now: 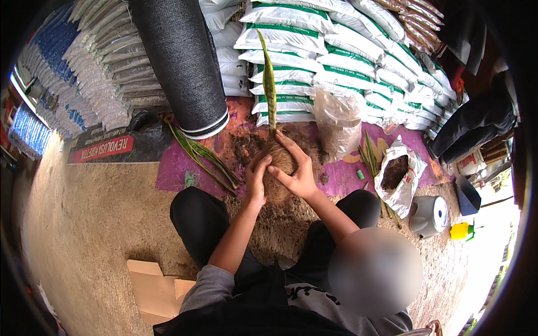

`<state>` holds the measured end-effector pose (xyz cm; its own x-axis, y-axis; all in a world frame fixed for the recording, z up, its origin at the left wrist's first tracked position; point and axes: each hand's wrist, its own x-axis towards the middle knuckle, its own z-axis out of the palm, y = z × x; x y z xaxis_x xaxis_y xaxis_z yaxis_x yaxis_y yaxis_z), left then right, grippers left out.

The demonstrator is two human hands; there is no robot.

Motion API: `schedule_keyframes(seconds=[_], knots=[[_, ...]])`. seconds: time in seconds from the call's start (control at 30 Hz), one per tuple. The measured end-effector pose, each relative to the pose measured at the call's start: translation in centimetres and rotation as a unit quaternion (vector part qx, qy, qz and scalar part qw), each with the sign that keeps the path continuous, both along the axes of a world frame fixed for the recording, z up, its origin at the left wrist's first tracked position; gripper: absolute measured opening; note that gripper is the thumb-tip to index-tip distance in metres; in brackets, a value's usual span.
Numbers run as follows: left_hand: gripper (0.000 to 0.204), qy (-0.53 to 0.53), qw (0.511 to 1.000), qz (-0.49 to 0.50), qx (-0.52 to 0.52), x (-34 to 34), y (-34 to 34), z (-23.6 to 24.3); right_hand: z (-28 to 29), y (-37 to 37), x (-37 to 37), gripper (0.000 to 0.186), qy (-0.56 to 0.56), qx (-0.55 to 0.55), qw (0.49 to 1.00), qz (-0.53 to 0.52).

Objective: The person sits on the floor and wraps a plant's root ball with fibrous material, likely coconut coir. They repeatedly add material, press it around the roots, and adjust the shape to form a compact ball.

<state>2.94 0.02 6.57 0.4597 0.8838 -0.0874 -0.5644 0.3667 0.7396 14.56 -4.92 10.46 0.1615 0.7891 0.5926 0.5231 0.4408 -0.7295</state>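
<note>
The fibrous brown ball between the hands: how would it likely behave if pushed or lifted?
The fibrous ball would probably roll, given its rounded shape. The tall leaf rising from it may make it tip. Its stringy surface looks rough, so it seems unlikely to slip.

Yellow-edged leaf [269,84] stands upright atop fibrous ball [282,161].

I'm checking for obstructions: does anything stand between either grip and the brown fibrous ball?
Nothing visible does. The left grip and right grip cup the brown fibrous ball directly. The upright leaf stands at its far end, near the right fingertips.
</note>
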Motion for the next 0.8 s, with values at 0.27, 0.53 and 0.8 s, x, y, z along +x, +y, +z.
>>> schedule_keyframes(seconds=[0.27, 0.53, 0.8], knots=[[0.052, -0.077, 0.99, -0.055, -0.103, -0.6, 0.6, 0.1, -1.3, 0.4, -1.6, 0.073, 0.217, -0.028, 0.973, 0.079], [0.059, 0.062, 0.996, 0.013, -0.054, -0.5, 0.2, -0.1, -2.1, 0.1, -1.6, 0.066, 0.308, -0.065, 0.948, 0.042], [0.059, 0.254, 0.912, 0.079, 0.313, -0.8, 2.0, 0.8, -2.5, -0.6, -0.7, 0.065, 0.298, -0.097, 0.949, 0.026]])
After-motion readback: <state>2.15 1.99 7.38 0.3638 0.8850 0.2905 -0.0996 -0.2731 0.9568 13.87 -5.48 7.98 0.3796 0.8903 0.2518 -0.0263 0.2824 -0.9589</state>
